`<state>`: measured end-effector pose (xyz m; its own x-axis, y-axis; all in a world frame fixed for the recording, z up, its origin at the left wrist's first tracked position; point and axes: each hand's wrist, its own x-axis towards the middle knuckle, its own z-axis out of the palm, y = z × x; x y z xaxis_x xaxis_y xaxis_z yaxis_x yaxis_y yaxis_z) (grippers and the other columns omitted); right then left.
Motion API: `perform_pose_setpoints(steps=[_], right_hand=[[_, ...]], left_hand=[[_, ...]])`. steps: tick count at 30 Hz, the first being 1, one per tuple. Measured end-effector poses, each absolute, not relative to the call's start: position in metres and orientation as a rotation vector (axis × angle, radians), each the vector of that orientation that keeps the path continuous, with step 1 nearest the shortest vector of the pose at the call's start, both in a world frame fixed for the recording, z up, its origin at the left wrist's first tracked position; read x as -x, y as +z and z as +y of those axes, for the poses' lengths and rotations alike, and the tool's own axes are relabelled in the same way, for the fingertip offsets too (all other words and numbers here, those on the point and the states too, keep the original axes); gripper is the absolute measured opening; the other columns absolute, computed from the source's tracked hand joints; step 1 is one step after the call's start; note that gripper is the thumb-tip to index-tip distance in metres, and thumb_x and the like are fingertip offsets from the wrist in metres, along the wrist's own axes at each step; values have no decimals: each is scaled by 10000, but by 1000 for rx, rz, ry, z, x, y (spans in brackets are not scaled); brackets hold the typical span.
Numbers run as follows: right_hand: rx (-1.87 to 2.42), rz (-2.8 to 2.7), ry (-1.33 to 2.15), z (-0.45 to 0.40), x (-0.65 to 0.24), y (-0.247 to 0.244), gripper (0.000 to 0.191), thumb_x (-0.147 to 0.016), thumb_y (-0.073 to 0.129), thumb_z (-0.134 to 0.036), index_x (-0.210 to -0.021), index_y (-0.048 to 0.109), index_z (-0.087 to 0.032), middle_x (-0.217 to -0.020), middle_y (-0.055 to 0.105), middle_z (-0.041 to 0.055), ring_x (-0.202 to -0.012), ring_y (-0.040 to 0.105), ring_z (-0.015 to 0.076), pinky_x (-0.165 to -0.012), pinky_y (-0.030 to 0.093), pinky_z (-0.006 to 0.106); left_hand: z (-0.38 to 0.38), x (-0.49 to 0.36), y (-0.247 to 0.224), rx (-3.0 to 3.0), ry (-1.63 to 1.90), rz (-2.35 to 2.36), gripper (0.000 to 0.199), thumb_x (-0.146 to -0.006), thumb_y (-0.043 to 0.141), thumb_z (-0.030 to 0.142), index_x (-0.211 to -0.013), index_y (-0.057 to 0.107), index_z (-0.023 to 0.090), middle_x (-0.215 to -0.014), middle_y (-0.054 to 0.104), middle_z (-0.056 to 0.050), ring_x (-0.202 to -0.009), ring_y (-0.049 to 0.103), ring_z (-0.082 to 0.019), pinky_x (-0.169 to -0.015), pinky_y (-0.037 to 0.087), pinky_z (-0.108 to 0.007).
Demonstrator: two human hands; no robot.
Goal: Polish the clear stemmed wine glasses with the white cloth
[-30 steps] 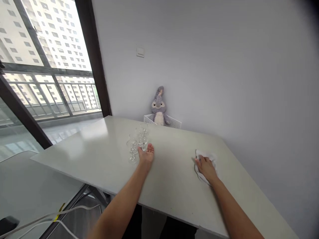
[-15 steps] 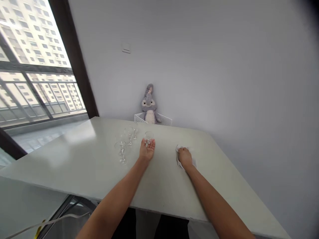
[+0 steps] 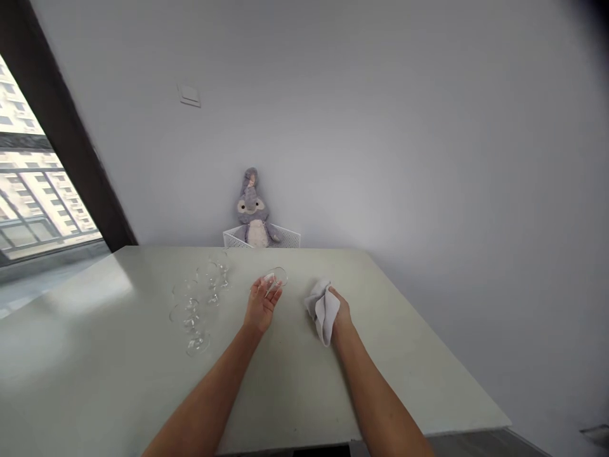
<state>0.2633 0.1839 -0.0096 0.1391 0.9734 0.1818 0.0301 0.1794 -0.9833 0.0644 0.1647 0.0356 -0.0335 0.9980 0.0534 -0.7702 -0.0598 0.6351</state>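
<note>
My left hand is closed around a clear stemmed glass, its bowl tilted up to the right past the fingertips. The glass's lower part is hidden by the fingers. A light grey cloth hangs bunched in my right hand, whose fingers are partly behind it. The cloth is apart from the glass. Several more clear stemmed glasses stand upright to the left of my left hand, in a loose row running toward me.
The pale table carries everything. Behind its far edge sits a grey plush toy in a white perforated basket, against the wall. A window with a dark frame is at the left.
The cloth was on the table under my right hand and is now lifted and gathered in it. My left hand's glass has tilted to the right. The view has turned right.
</note>
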Motion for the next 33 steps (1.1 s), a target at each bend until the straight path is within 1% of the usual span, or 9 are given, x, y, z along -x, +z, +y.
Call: perform_pose_setpoints(steps=[3, 7, 12, 14, 18, 22, 24, 28, 33], right_hand=[[990, -739, 1162, 180, -268, 3, 335, -762, 440, -460, -923, 533, -182, -778, 625, 54, -762, 606, 202, -773, 481, 375], [771, -551, 1055, 167, -257, 29, 291, -701, 589, -433, -904, 563, -227, -774, 615, -22, -729, 585, 141, -742, 468, 301], [755, -1088, 1151, 145, -217, 48, 324, -778, 501, -443, -955, 642, -212, -939, 646, 34, -816, 571, 165, -747, 439, 308], [834, -1280, 1075, 141, -207, 46, 293, -773, 513, -397, -979, 646, -237, -1020, 631, 36, -883, 554, 180, -763, 430, 320], [1001, -1445, 848, 142, -206, 38, 269, -720, 572, -338, -968, 651, -270, -1077, 609, 27, -987, 509, 200, -788, 423, 327], [954, -1491, 1096, 142, -205, 32, 389, -729, 568, -373, -1097, 577, -248, -976, 634, 17, -817, 558, 171, -674, 442, 277], [910, -1435, 1216, 141, -203, 29, 413, -704, 601, -377, -1086, 574, -220, -904, 643, 8, -756, 558, 156, -648, 437, 261], [773, -1268, 1459, 141, -204, 29, 401, -667, 651, -376, -1013, 609, -176, -859, 650, 28, -759, 570, 169, -674, 435, 278], [598, -1049, 1614, 143, -211, 33, 401, -669, 662, -391, -998, 617, -166, -836, 657, 59, -724, 592, 175, -676, 441, 297]], left_hand=[[164, -63, 33, -599, 1548, 537, 264, -736, 610, 319, -947, 479, 230, -1054, 579, -35, -956, 592, -175, -821, 462, -310], [162, -68, 26, -635, 1510, 550, 313, -719, 629, 331, -973, 468, 245, -1088, 565, -26, -974, 583, -176, -849, 439, -327], [158, -77, 25, -706, 1481, 592, 361, -708, 635, 337, -1009, 451, 257, -1107, 559, -33, -952, 583, -157, -838, 440, -326], [156, -77, 27, -730, 1481, 629, 391, -693, 647, 334, -1019, 444, 256, -1137, 547, -47, -949, 580, -157, -817, 447, -314], [152, -76, 32, -800, 1469, 671, 447, -668, 662, 336, -1044, 436, 252, -1215, 497, -71, -956, 573, -173, -784, 454, -305], [150, -76, 32, -917, 1472, 766, 482, -669, 659, 335, -1079, 428, 238, -1070, 566, -58, -873, 587, -159, -742, 456, -281], [151, -77, 30, -988, 1482, 797, 501, -654, 673, 320, -1084, 431, 232, -1013, 578, -46, -854, 586, -154, -730, 454, -270], [151, -78, 28, -1142, 1446, 774, 520, -632, 688, 308, -1089, 454, 225, -1111, 550, -61, -888, 573, -159, -769, 451, -280], [152, -66, 38, -1319, 1256, 695, 529, -725, 598, 357, -1216, 443, 237, -1168, 537, -79, -1016, 528, -198, -859, 415, -325]])
